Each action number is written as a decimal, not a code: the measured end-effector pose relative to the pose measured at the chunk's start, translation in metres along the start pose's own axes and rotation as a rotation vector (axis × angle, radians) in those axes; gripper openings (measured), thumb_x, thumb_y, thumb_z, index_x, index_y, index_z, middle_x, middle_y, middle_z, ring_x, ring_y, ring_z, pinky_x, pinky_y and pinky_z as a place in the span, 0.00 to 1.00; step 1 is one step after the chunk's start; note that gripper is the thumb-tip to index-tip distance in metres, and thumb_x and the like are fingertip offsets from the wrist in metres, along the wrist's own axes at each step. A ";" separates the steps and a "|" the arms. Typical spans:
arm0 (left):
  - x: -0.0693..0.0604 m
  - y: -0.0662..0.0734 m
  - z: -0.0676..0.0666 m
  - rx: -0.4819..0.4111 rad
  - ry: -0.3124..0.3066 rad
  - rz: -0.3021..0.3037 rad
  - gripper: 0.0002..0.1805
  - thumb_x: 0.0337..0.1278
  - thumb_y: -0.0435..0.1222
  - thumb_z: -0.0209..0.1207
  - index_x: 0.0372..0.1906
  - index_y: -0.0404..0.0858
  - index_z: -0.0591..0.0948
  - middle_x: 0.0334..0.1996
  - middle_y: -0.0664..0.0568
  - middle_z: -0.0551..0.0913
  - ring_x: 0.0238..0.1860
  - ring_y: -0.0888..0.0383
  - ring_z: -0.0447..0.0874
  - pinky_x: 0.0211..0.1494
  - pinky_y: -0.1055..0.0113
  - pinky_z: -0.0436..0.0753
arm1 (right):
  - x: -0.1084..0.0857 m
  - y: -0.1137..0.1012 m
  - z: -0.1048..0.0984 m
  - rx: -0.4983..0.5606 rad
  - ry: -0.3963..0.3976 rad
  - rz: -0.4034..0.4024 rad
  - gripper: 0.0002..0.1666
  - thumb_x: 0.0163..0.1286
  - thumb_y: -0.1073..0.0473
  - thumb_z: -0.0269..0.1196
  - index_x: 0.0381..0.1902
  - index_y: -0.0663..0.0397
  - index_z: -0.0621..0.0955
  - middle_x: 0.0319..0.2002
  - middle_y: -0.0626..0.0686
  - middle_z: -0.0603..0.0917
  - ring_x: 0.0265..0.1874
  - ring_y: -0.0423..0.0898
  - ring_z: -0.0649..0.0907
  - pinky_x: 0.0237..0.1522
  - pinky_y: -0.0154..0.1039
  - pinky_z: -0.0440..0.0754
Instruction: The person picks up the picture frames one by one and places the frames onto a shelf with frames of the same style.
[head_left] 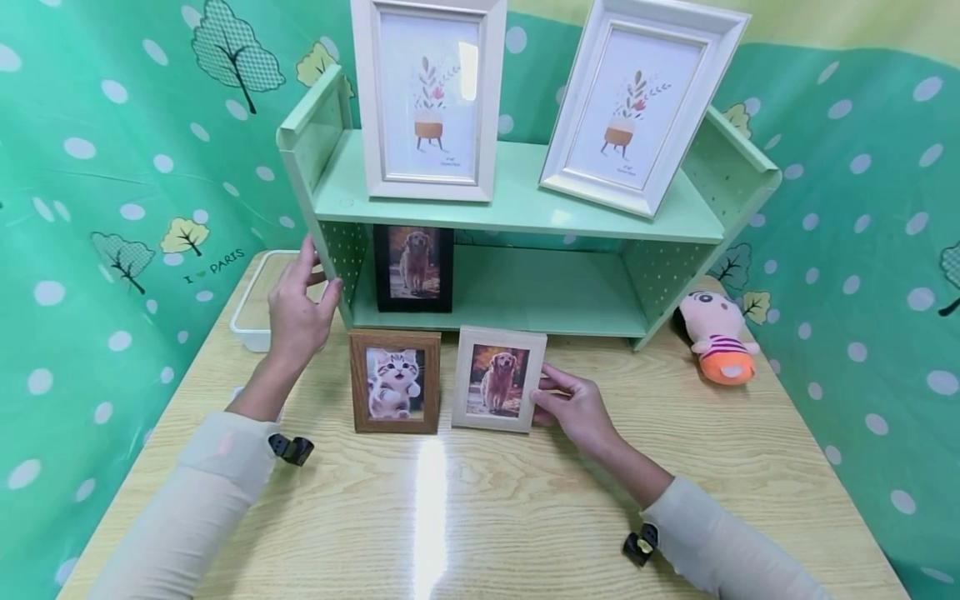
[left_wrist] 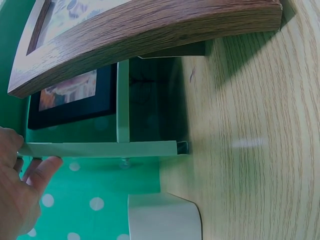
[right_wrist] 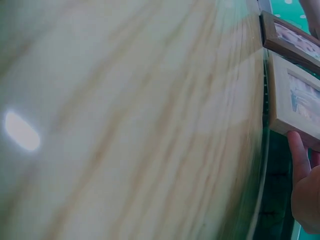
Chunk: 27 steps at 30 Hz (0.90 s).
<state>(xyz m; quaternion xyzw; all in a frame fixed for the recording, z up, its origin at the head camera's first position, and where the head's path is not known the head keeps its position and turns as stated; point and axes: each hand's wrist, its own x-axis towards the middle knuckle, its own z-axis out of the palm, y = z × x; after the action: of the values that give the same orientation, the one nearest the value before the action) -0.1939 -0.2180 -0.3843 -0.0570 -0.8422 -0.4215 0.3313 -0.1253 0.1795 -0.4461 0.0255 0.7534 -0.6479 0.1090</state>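
Observation:
My left hand [head_left: 300, 312] touches the left side panel of a green two-tier shelf [head_left: 525, 321], its thumb near the panel's front edge. In the left wrist view the fingers [left_wrist: 42, 175] lie against the panel's outer side. My right hand [head_left: 577, 410] pinches the right edge of a whitish picture frame [head_left: 462, 387] with a dog photo, standing upright on the table [head_left: 555, 517]. To its left stands a brown wooden picture frame [head_left: 395, 426] with a kitten photo. A black picture frame [head_left: 414, 306] stands on the lower tier, at the left.
Two larger white picture frames [head_left: 427, 190] [head_left: 597, 195] stand on the upper tier, the right one turned at an angle. A plush doll [head_left: 723, 342] sits right of the shelf. A white-rimmed container [head_left: 255, 337] lies left of it. Patterned green curtain [head_left: 150, 250] surrounds the table.

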 end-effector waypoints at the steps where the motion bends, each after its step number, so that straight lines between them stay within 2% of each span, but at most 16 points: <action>1: 0.000 0.000 0.000 0.001 0.000 0.000 0.38 0.66 0.26 0.60 0.79 0.45 0.64 0.59 0.36 0.82 0.53 0.36 0.87 0.59 0.42 0.86 | 0.000 0.000 0.000 0.000 0.001 0.000 0.34 0.69 0.70 0.65 0.72 0.57 0.73 0.51 0.62 0.84 0.40 0.42 0.89 0.44 0.45 0.93; 9: 0.001 -0.001 0.001 -0.003 0.003 0.009 0.38 0.66 0.26 0.60 0.79 0.46 0.64 0.59 0.37 0.82 0.52 0.36 0.87 0.59 0.42 0.86 | 0.001 -0.005 -0.001 0.007 0.016 0.001 0.34 0.69 0.70 0.65 0.72 0.57 0.72 0.52 0.62 0.84 0.40 0.41 0.90 0.46 0.49 0.93; 14: 0.000 -0.001 0.001 0.001 0.004 0.007 0.38 0.66 0.26 0.60 0.79 0.45 0.64 0.59 0.36 0.82 0.52 0.36 0.87 0.59 0.42 0.86 | 0.002 -0.011 -0.003 0.019 0.026 0.001 0.35 0.69 0.71 0.65 0.72 0.57 0.72 0.53 0.63 0.84 0.40 0.40 0.89 0.46 0.47 0.92; 20: 0.000 -0.001 0.001 0.004 0.008 0.010 0.38 0.65 0.26 0.60 0.78 0.43 0.64 0.58 0.36 0.82 0.52 0.35 0.87 0.59 0.41 0.86 | 0.005 -0.020 -0.008 0.044 0.023 -0.020 0.35 0.69 0.71 0.64 0.73 0.59 0.71 0.54 0.64 0.82 0.42 0.40 0.89 0.49 0.49 0.91; 27: 0.000 -0.002 0.001 0.002 0.014 0.021 0.37 0.66 0.26 0.60 0.78 0.43 0.65 0.58 0.36 0.82 0.51 0.35 0.87 0.60 0.42 0.86 | 0.012 -0.032 -0.011 0.066 0.043 -0.031 0.35 0.69 0.72 0.64 0.73 0.58 0.71 0.51 0.58 0.82 0.40 0.39 0.89 0.50 0.52 0.91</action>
<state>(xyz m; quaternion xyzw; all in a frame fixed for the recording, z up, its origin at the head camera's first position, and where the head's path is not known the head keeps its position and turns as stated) -0.1958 -0.2185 -0.3861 -0.0628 -0.8398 -0.4173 0.3416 -0.1440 0.1843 -0.4161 0.0313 0.7342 -0.6732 0.0817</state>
